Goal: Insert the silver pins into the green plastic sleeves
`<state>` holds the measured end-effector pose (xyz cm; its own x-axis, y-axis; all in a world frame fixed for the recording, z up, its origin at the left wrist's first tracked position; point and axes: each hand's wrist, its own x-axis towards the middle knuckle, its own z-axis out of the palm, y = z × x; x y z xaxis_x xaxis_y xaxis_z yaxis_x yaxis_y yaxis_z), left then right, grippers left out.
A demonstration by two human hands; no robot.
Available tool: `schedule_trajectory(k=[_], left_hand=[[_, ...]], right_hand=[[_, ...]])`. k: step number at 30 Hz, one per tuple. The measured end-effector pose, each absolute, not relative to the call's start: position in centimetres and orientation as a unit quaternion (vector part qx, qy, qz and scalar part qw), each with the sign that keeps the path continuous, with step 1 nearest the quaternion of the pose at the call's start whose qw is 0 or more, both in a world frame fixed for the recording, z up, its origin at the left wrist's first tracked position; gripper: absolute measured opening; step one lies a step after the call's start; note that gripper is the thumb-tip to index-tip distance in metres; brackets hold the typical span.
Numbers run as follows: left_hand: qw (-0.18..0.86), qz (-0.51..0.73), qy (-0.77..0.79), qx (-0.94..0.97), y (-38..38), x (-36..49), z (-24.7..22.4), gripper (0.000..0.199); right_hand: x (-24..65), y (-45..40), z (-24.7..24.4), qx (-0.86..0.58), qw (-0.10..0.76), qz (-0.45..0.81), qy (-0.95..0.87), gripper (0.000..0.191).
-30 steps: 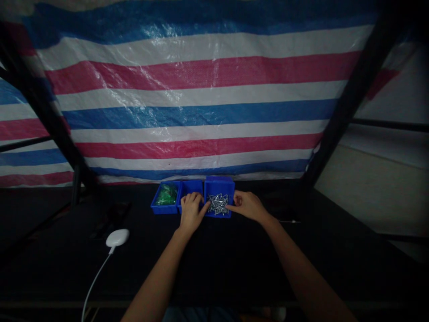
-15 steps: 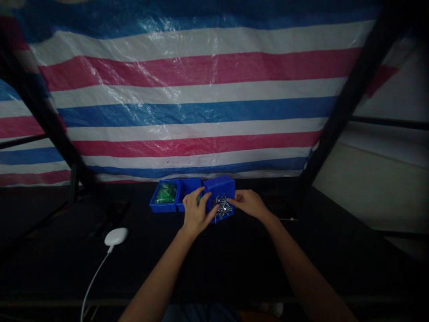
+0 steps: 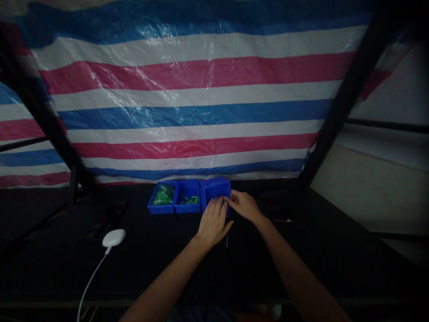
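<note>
A blue bin (image 3: 215, 187) at the right end of a row is tilted toward me. My right hand (image 3: 244, 205) grips its right side wall, thumb over the rim and the other fingers curled outside. Across the bin's front lies my left hand (image 3: 213, 222), open, fingers stretched out and thumb apart; it hides the bin's mouth and the screws there. On the black table just in front of the left thumb is a thin metal screw (image 3: 227, 241).
To the left stand a blue bin with loose green pieces (image 3: 190, 200) and another holding a bag of green items (image 3: 164, 195). A white rounded device (image 3: 114, 237) with a cable lies farther left. Behind the table hangs a striped plastic sheet (image 3: 201, 116).
My left hand has moved right and down from the bin's left side to cover its front and the screws. A screw now shows on the table. My right hand keeps its grip.
</note>
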<state>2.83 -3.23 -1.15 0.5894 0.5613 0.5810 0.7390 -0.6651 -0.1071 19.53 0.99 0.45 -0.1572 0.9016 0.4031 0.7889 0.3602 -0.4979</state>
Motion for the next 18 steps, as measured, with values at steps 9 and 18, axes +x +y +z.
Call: schedule_trajectory(k=[9, 18], left_hand=[[0.157, -0.241, -0.463, -0.838, -1.3, 3.6, -2.0, 0.048], [0.159, -0.225, -0.456, -0.847, -1.0, 3.2, -1.5, 0.039]], right_hand=[[16.9, 1.0, -1.1, -0.577, 0.439, 0.05, -0.687, 0.029], [16.2, 1.2, -1.9, -0.599, 0.441, 0.018, -0.668, 0.03]])
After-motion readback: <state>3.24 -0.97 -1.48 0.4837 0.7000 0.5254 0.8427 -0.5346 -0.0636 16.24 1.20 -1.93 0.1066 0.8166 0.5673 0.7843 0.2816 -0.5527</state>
